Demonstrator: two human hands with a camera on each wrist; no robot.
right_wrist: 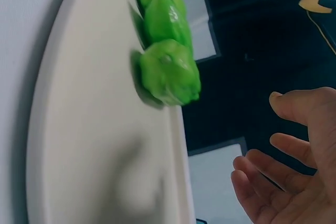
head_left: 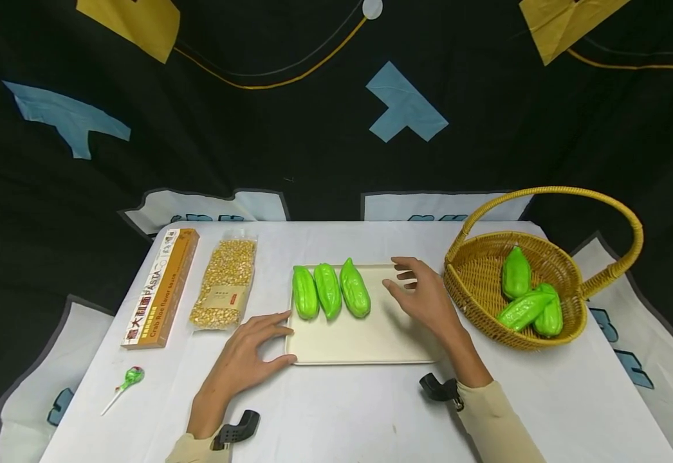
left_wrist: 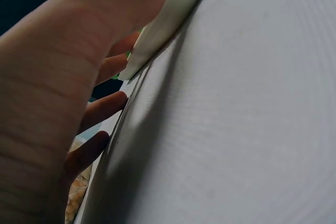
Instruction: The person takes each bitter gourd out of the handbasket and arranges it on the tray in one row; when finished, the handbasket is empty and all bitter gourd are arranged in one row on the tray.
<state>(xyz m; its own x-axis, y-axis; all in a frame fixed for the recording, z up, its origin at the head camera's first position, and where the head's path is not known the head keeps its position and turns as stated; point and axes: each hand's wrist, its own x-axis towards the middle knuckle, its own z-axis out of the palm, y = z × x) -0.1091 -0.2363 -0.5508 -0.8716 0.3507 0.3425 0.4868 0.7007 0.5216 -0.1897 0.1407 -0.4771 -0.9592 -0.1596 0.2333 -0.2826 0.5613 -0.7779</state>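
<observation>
Three shiny green ribbed vegetables (head_left: 329,291), like toy bitter melons, lie side by side on the left half of a cream rectangular tray (head_left: 365,344). My left hand (head_left: 246,354) is at the tray's left side, thumb at the near corner and fingertips along the edge. In the left wrist view its thumb (left_wrist: 131,6) lies against the tray's rim. Over the right part of the tray hovers my right hand (head_left: 426,296), fingers loosely spread and nothing in them. The right wrist view shows this hand (right_wrist: 294,166) apart from the nearest green vegetable (right_wrist: 169,72).
To the right stands a wicker basket (head_left: 470,302) with a tall handle, holding three more green vegetables (head_left: 516,273). On the left lie a pasta box (head_left: 159,289), a bag of corn kernels (head_left: 224,280) and a lollipop (head_left: 132,376). A white cloth covers the table (head_left: 336,411).
</observation>
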